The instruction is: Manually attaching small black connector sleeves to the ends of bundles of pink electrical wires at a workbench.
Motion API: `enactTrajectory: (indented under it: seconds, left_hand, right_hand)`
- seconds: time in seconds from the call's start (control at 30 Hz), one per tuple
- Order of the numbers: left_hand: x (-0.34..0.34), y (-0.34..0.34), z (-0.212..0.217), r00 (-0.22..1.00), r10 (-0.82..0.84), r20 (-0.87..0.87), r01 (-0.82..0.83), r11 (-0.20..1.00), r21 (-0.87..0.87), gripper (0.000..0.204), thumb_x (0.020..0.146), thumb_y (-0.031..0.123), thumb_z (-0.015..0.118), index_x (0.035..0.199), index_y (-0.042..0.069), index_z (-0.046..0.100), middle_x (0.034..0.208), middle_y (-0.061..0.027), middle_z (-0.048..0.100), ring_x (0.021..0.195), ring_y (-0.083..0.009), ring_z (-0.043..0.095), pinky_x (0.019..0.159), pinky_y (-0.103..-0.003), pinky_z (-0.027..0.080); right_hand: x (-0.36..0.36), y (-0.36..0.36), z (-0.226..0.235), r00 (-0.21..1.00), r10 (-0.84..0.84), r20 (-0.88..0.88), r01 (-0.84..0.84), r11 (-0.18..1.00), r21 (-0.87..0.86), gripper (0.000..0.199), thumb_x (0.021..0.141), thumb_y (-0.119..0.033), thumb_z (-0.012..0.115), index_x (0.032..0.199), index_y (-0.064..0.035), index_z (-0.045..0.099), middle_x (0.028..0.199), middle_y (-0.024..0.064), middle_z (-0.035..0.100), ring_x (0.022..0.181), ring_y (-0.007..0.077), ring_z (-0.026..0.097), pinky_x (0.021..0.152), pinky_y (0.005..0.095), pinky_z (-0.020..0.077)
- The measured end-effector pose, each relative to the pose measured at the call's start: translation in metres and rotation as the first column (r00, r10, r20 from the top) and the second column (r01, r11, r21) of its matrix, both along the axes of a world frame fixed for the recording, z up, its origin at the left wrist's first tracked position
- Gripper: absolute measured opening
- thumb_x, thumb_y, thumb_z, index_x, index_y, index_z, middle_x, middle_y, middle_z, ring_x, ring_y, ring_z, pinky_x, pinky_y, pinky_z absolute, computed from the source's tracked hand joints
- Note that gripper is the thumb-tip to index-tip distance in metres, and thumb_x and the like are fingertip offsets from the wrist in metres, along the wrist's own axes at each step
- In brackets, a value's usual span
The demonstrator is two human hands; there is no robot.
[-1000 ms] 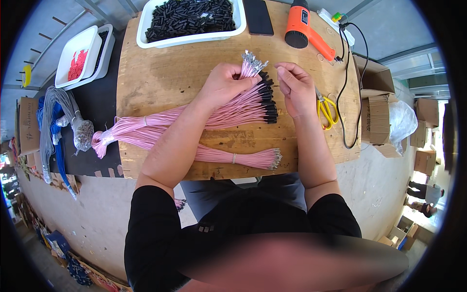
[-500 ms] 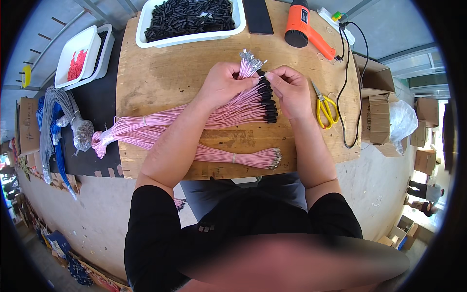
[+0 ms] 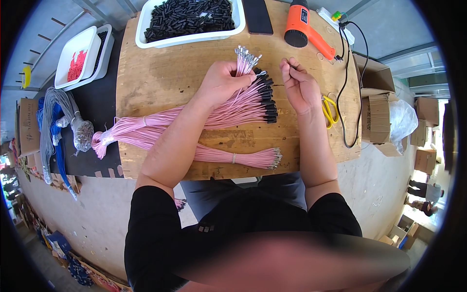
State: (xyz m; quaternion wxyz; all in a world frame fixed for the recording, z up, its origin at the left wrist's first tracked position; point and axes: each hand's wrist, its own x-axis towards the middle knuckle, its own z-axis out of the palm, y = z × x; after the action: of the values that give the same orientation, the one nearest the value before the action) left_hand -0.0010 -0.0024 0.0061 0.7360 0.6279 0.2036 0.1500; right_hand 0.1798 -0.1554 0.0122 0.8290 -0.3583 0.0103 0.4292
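Note:
My left hand [image 3: 224, 83] is closed around pink wires [image 3: 243, 68] whose bare metal terminals point up past the fingers. One wire with a metal end sticks out to the right of the left fingertips. Below and beside it fan out more pink wires of the same bundle, their ends covered with black sleeves [image 3: 268, 104]. My right hand [image 3: 301, 87] is raised to the right of the sleeves, apart from the wires. Its fingers are curled with the thumb against them; anything pinched there is too small to make out. A second pink wire bundle [image 3: 243, 156], tied with a band, lies nearer me.
A white tray [image 3: 194, 40] of black sleeves stands at the back beside a phone [image 3: 258, 17]. An orange heat gun [image 3: 297, 29] with a black cord and yellow-handled scissors [image 3: 331, 111] lie at right. Grey wires [image 3: 73, 109] and a tray with red pieces [image 3: 59, 73] are at left.
My right hand has moved right, away from the wire ends, and now covers part of the scissors. The bare terminals in my left hand have shifted slightly up and left.

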Motion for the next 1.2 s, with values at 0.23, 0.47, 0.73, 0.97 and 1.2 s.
enactTrajectory:
  seconds: [0.23, 0.47, 0.73, 0.97, 1.2]
  left_hand:
    - [0.001, 0.000, 0.000, 1.000, -0.003, 0.022, 0.004, 0.999, -0.045, 0.014, 0.087, 0.006, 0.073, 0.097, -0.003, 0.069, 0.081, -0.0034, 0.067, 0.069, -0.0077, 0.058, 0.064, -0.023, 0.047]
    - [0.001, 0.000, 0.001, 1.000, -0.011, 0.018, 0.012, 0.998, -0.054, 0.014, 0.087, 0.006, 0.073, 0.097, -0.003, 0.069, 0.081, -0.0035, 0.067, 0.070, -0.0078, 0.059, 0.065, -0.023, 0.047]
    - [0.001, 0.001, 0.000, 1.000, -0.015, 0.015, 0.017, 0.994, -0.106, 0.014, 0.087, 0.006, 0.072, 0.097, -0.003, 0.069, 0.082, -0.0040, 0.067, 0.071, -0.0088, 0.059, 0.066, -0.023, 0.048]
    - [0.000, 0.001, 0.003, 0.999, -0.020, 0.050, 0.028, 0.984, -0.176, 0.015, 0.086, 0.007, 0.074, 0.096, -0.002, 0.069, 0.082, -0.0042, 0.067, 0.071, -0.0093, 0.060, 0.067, -0.024, 0.049]
    - [0.000, 0.002, 0.001, 0.998, -0.018, 0.056, 0.029, 0.977, -0.212, 0.015, 0.085, 0.006, 0.074, 0.096, -0.003, 0.070, 0.082, -0.0049, 0.067, 0.072, -0.0099, 0.061, 0.068, -0.024, 0.050]
  right_hand:
    - [-0.004, -0.004, 0.001, 0.970, 0.222, 0.102, -0.224, 0.974, 0.014, 0.018, 0.102, -0.005, 0.051, 0.118, 0.0011, 0.055, 0.105, 0.0150, 0.066, 0.084, 0.0178, 0.062, 0.073, 0.0226, 0.0536]
    - [-0.004, -0.003, -0.001, 0.972, 0.226, 0.058, -0.229, 0.973, 0.037, 0.013, 0.100, -0.005, 0.054, 0.111, -0.0008, 0.058, 0.104, 0.0157, 0.068, 0.078, 0.0154, 0.060, 0.067, 0.0210, 0.0508]
    - [-0.013, -0.001, 0.007, 0.959, 0.257, 0.117, -0.253, 0.966, -0.052, 0.013, 0.098, -0.002, 0.055, 0.110, -0.0016, 0.059, 0.104, 0.0147, 0.069, 0.077, 0.0149, 0.062, 0.065, 0.0221, 0.0508]
    - [-0.019, -0.003, 0.009, 0.895, 0.319, 0.310, -0.294, 0.947, -0.126, 0.013, 0.095, -0.004, 0.063, 0.107, 0.0003, 0.066, 0.092, 0.0081, 0.069, 0.074, 0.0109, 0.060, 0.063, 0.0205, 0.0459]
    - [-0.025, -0.003, 0.007, 0.863, 0.297, 0.408, -0.250, 0.954, -0.166, 0.015, 0.092, 0.002, 0.063, 0.106, 0.0016, 0.068, 0.087, 0.0070, 0.067, 0.066, 0.0081, 0.051, 0.057, 0.0194, 0.0382]
